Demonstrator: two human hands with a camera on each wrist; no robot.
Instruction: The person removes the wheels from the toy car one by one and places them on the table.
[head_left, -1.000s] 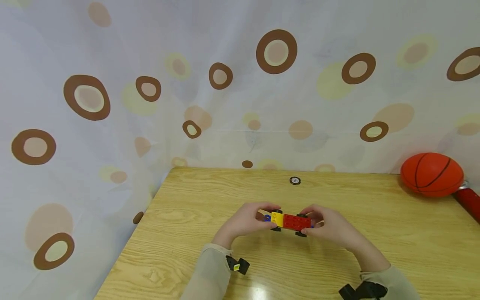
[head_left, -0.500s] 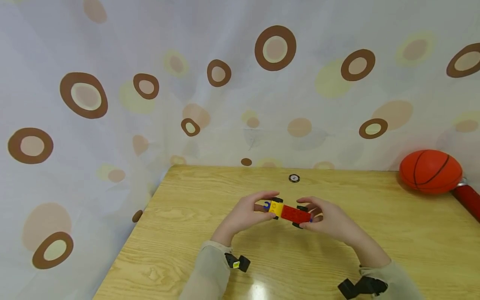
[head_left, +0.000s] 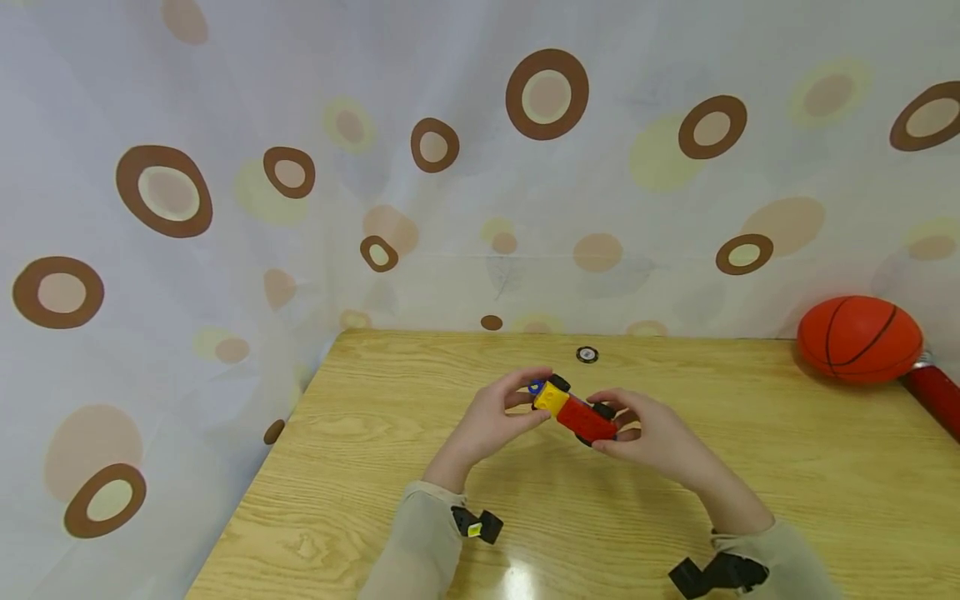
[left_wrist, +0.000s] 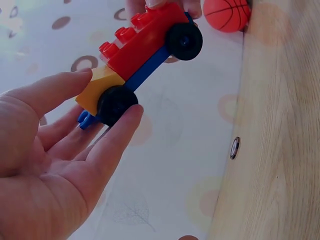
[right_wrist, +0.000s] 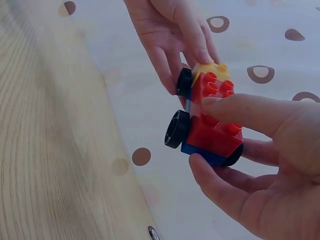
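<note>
Above table [head_left: 360, 467]: 1 toy car [head_left: 573, 412], gripped by left hand [head_left: 491, 421] & right hand [head_left: 648, 437].

You've got bright, even overhead light, with a glare patch on the table [head_left: 517, 583] near its front edge. Head view bows at the edges; wrist views are washed out, backgrounds soft.

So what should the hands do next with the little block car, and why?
Probably set it back down level on the table. The toy car is lifted off the wood and tilted, its yellow end higher. The left hand pinches the yellow end, and the right hand grips the red end. All the black wheels seem to be on, so it looks ready to roll.
</note>
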